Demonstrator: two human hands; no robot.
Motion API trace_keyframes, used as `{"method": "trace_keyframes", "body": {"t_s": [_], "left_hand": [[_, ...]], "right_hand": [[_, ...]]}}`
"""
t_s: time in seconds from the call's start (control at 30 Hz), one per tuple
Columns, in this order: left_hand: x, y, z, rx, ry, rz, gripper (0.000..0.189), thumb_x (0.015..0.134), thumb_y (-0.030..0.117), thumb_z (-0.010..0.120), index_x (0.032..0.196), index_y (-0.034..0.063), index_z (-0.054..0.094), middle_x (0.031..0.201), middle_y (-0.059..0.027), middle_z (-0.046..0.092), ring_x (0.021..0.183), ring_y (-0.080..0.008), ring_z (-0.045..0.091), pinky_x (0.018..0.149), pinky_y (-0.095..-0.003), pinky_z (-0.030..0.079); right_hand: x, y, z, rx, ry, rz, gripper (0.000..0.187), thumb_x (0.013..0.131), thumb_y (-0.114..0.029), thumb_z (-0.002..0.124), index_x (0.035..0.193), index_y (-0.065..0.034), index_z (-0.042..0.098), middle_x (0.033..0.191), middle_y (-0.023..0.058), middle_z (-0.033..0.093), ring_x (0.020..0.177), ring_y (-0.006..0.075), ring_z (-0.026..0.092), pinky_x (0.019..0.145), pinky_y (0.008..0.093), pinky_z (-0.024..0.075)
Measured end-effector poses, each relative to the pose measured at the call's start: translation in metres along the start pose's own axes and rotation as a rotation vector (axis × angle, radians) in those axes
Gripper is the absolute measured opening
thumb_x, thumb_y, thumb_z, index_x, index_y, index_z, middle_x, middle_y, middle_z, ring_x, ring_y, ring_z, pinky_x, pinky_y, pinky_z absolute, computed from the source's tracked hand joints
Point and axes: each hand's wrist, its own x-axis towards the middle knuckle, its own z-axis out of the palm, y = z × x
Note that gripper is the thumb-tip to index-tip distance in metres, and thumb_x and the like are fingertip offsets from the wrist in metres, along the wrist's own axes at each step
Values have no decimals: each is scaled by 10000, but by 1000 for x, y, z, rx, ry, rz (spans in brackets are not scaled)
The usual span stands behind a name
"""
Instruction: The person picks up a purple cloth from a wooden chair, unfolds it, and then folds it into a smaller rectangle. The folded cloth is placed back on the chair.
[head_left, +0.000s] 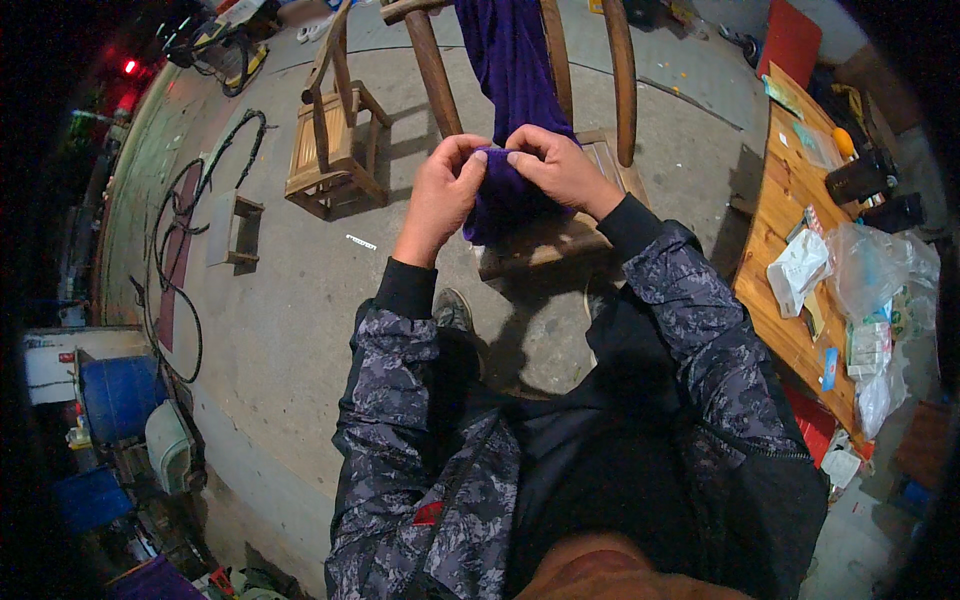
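Observation:
A purple cloth (517, 71) hangs over a wooden chair (431, 71) straight before me, and its lower end reaches toward my hands. My left hand (444, 187) pinches the cloth's edge between thumb and forefinger. Close beside it, my right hand (559, 169) grips the same edge in the same way. Between the two thumbs the edge is stretched short and level. Below my hands a fold of the cloth droops over the chair's wooden seat (555, 244). The cloth and my hands hide part of the chair.
A smaller wooden chair (326, 150) and a low stool (234, 229) stand to the left, near a coiled black cable (157, 247). At right, a wooden table (772, 217) carries plastic bags (866, 262) and dark containers (859, 176). A white strip (361, 241) lies on the concrete floor.

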Motion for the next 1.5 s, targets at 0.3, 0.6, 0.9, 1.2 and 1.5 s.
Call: {"method": "trace_keyframes", "body": {"t_s": [0.3, 0.6, 0.9, 1.2, 1.5], "left_hand": [[-3, -5, 6, -72, -94, -84, 430, 989, 212, 720, 1329, -17, 593, 1126, -65, 700, 1018, -141, 661, 916, -296, 532], [-5, -7, 12, 267, -86, -123, 532, 917, 309, 813, 1258, -56, 629, 1088, -170, 756, 995, -237, 735, 912, -352, 567], [-3, -16, 13, 236, -43, -79, 393, 962, 274, 755, 1198, -30, 677, 1035, -183, 766, 945, -262, 744, 864, -380, 570], [-5, -14, 12, 259, -56, -5, 323, 995, 253, 693, 1208, 11, 706, 1058, -190, 773, 964, -299, 754, 872, -401, 571], [-9, -10, 10, 414, -156, -24, 335, 990, 288, 709, 1207, 33, 704, 1042, -197, 767, 956, -337, 749, 850, -420, 568]], "right_hand": [[2, 2, -3, 154, 23, 78, 69, 1024, -102, 610, 1063, -54, 641, 961, -28, 597, 918, 70, 554, 833, 244, 474], [3, 4, -7, 222, 68, 112, 103, 1032, -136, 631, 1078, -44, 642, 951, -30, 609, 892, 62, 564, 817, 243, 486], [6, -2, -8, 143, 139, 127, 150, 991, -184, 729, 1021, -43, 686, 901, -30, 629, 848, 62, 569, 767, 251, 483], [4, -12, -14, 97, 4, 152, 258, 964, -223, 797, 1119, -22, 756, 1017, 4, 747, 938, 88, 645, 861, 266, 531], [2, -4, -17, 140, 158, 73, 144, 983, -160, 773, 1045, -33, 747, 985, -27, 708, 941, 74, 633, 870, 248, 517]]}}
